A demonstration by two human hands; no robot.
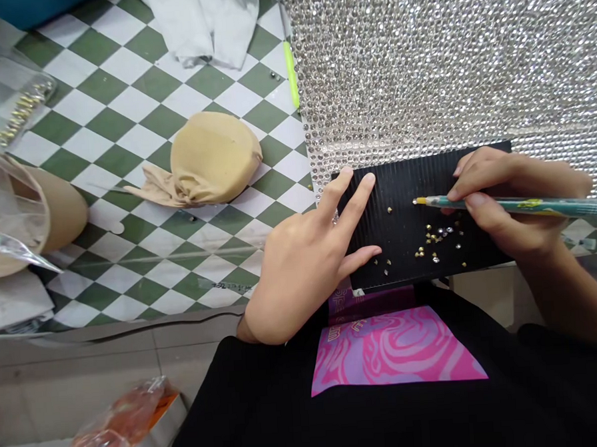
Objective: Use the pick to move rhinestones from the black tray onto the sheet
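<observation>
Our R hand (520, 172) has its grip closed round the pencil (572, 207), yellow tip pointing L over the black tray (401, 178), w/ 1 small stone (415, 202) right at the tip. Our L hand (305, 263) is released, holding nothing, fingers spread, fingertips on the tray's L end. Loose gems (435, 259), gold & clear, lie scattered on the tray, mostly below the tip. Tray's far edge overlaps the glittery sheet (445, 62). On the checked bench (139, 152), L of us: tan pouch (215, 158), knotted, & a cup (70, 202) farther L.
</observation>
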